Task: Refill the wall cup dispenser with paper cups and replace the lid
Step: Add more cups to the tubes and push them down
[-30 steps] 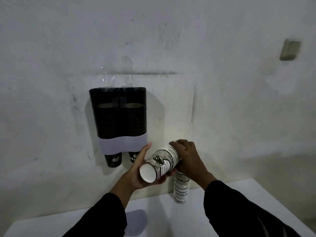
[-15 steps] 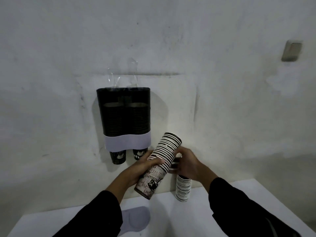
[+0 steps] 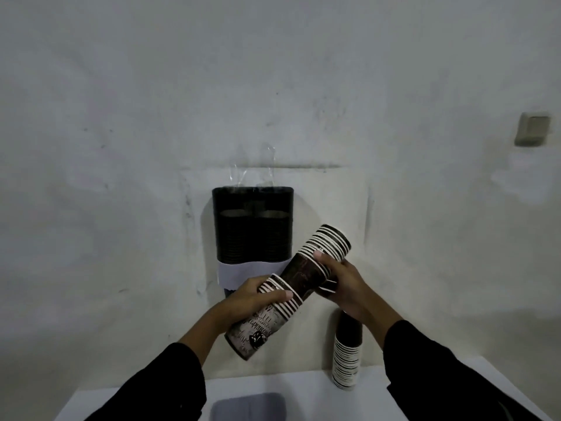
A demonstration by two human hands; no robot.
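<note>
Below the cup-filled wall dispenser [image 3: 253,226], a tilted stack of paper cups [image 3: 288,291] is gripped by left hand [image 3: 252,299] and right hand [image 3: 346,284].

There is a single view, from a wide-angle camera worn on the person's head. It faces a pale wall [image 3: 273,86] straight on and tilts a little downward, so the near edge of the white counter [image 3: 303,390] fills the bottom of the frame. The camera stands close: both dark sleeves enter from the lower corners, and the left hand [image 3: 252,296] and right hand [image 3: 346,284] meet near the middle. The dispenser [image 3: 252,223] hangs just above them, slightly left of centre. A wall switch [image 3: 532,132] sits far right, where the wide lens bends the edges
</note>
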